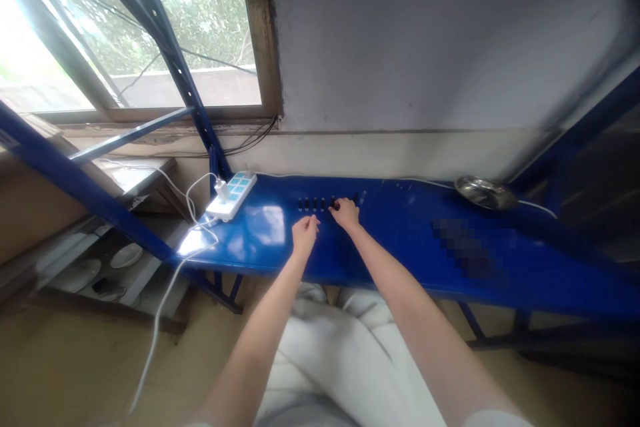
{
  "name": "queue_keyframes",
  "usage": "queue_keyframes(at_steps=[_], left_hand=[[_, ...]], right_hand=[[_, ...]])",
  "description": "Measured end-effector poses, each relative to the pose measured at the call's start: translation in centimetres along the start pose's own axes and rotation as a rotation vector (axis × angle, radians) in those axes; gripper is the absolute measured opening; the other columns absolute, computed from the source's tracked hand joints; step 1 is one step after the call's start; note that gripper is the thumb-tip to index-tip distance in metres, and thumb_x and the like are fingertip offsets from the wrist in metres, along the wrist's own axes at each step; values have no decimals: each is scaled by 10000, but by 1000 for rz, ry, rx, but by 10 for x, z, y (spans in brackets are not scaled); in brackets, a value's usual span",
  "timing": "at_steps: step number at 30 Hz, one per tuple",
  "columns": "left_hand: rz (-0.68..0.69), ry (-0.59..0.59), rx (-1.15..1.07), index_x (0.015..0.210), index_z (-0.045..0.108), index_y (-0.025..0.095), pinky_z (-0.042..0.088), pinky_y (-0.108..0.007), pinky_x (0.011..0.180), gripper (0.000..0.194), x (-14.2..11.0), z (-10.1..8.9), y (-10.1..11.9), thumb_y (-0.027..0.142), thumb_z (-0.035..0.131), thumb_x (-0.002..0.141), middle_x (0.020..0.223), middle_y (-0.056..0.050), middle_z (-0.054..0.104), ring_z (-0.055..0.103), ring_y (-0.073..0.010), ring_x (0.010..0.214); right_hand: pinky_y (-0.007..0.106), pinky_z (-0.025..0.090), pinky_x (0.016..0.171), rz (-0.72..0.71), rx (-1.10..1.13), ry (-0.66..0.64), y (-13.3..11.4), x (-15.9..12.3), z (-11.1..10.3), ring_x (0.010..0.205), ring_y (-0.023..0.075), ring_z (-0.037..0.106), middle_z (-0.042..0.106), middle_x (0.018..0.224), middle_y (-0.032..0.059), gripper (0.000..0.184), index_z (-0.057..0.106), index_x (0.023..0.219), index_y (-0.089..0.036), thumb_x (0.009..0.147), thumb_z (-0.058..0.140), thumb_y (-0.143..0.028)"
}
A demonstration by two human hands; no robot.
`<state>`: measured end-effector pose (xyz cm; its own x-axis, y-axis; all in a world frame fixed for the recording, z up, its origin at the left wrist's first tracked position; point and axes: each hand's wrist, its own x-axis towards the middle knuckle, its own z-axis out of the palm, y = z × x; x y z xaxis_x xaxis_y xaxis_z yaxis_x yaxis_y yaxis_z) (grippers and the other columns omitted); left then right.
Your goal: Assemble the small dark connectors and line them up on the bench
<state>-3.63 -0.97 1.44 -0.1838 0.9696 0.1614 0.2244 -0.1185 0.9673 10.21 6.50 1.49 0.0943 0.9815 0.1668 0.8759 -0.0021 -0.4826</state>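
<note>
A row of several small dark upright pieces [314,203] stands on the blue metal shelf [400,240]. My right hand [345,211] reaches to the right end of that row, fingers curled and pinched at one dark piece. My left hand [305,232] rests on the shelf just in front of the row, fingers curled down; whether it holds anything is too small to see. Both forearms stretch forward over my lap in light trousers.
A white and blue power strip [232,194] with a plugged charger and white cable [165,293] lies at the shelf's left. A steel bowl [484,191] sits at the back right. Blue rack beams [165,47] cross the window. Plates [125,255] lie on a lower shelf left.
</note>
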Motion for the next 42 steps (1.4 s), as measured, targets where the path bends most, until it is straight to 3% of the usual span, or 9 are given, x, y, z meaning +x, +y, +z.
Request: queue_keyframes(at_steps=[3, 6, 12, 15, 18, 23, 28, 33, 42], left_hand=[[42, 18, -3, 704, 604, 149, 389, -197, 470, 376, -2, 0, 3, 465, 438, 822, 553, 5, 536, 492, -83, 464], [143, 5, 6, 843, 605, 163, 417, -202, 516, 323, -2, 2, 14, 455, 471, 817, 580, 10, 553, 522, -91, 511], [419, -75, 83, 1214, 466, 196, 445, -203, 594, 444, 15, 7, 62, 355, 543, 808, 700, 15, 600, 520, -73, 536], [569, -150, 161, 1114, 548, 189, 453, -212, 640, 298, 24, 6, 84, 281, 506, 833, 825, -30, 641, 565, -85, 615], [580, -173, 136, 971, 597, 164, 458, -205, 617, 194, 26, 4, 99, 236, 467, 847, 865, -61, 659, 596, -103, 663], [380, -185, -57, 957, 569, 157, 399, -169, 423, 169, 20, 0, 120, 231, 476, 837, 788, -28, 662, 488, -43, 401], [316, -216, -185, 957, 554, 153, 382, -154, 399, 178, 11, -3, 137, 262, 526, 820, 809, -18, 662, 473, -19, 370], [329, -243, -186, 955, 545, 150, 398, -166, 420, 183, 7, -4, 144, 272, 528, 821, 793, -18, 666, 483, -27, 371], [378, -211, -124, 847, 507, 173, 375, -178, 429, 188, 5, -1, 140, 351, 452, 863, 682, 28, 579, 454, -37, 378]], right_hand=[[319, 422, 757, -35, 72, 14, -1, -5, -15, 906, 197, 572, 635, 954, 81, 195, 600, 905, -159, 819, 489, -294], [262, 422, 676, -109, 117, 8, -5, -12, -45, 787, 161, 598, 654, 880, 47, 175, 581, 914, -175, 823, 486, -291], [247, 368, 570, -315, -152, -72, -29, -29, -117, 667, 167, 582, 648, 781, 50, 102, 578, 843, -182, 797, 506, -238], [242, 348, 560, -399, -243, -60, -40, -36, -141, 661, 165, 571, 638, 764, 66, 109, 580, 832, -171, 788, 483, -191], [240, 351, 565, -421, -185, -39, -44, -42, -154, 649, 158, 558, 630, 734, 54, 106, 585, 801, -171, 760, 488, -171], [230, 408, 580, -363, 383, -40, -40, -50, -158, 602, 113, 546, 625, 736, 15, 117, 565, 841, -172, 736, 520, -197], [221, 418, 523, -258, 931, 88, -44, -55, -149, 502, 80, 499, 560, 620, -18, 201, 535, 777, -185, 796, 523, -385], [204, 383, 464, -240, 997, 218, -49, -59, -148, 450, 64, 446, 518, 561, -39, 345, 525, 741, -193, 740, 577, -535], [218, 388, 477, -275, 926, 290, -52, -66, -150, 464, 77, 453, 515, 554, -35, 329, 527, 723, -188, 761, 564, -512]])
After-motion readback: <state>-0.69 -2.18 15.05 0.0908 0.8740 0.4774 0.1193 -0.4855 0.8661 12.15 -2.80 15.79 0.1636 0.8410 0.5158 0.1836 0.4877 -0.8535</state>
